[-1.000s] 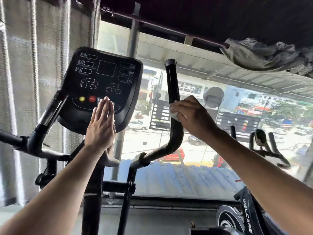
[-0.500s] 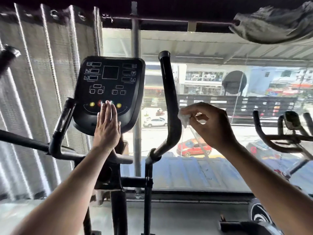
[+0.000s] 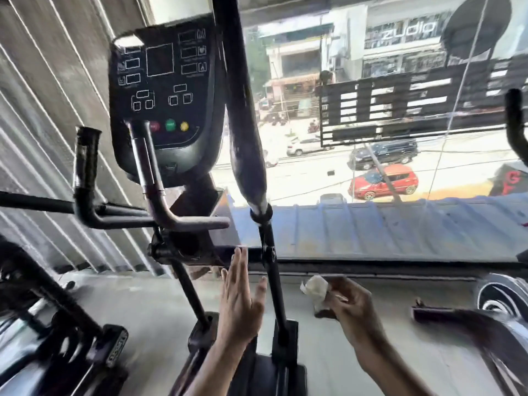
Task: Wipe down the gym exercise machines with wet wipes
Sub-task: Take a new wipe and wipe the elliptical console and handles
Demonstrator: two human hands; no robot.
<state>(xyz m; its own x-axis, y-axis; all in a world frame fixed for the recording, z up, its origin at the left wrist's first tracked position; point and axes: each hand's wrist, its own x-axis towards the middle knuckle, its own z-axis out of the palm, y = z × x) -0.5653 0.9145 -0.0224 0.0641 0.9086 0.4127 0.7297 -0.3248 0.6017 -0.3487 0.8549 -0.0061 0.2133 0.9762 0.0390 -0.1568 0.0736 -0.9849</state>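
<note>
At the far left of the frame a grey curtain [image 3: 43, 110] hangs in folds, and below it, in the lower left corner, dark blurred machine parts [image 3: 57, 324] sit on the floor. Moving right, the black console [image 3: 165, 92] of the exercise machine fills the upper left centre, with red, green and yellow buttons along its lower edge, and a short handlebar [image 3: 85, 172] stands to its left. Just right of the console the long handle arm [image 3: 243, 110] runs down from the top edge to a joint at mid-frame. Your left hand [image 3: 240, 304] is at lower centre, flat and open with fingers straight and pointing up, holding nothing, just beside the thin bar below that joint. Further right, your right hand [image 3: 351, 307] has its fingers curled around the white wet wipe [image 3: 314, 285], which pokes out toward the left, clear of the machine. Beyond it, the window [image 3: 400, 224] shows a street with a red car [image 3: 383, 181].
</note>
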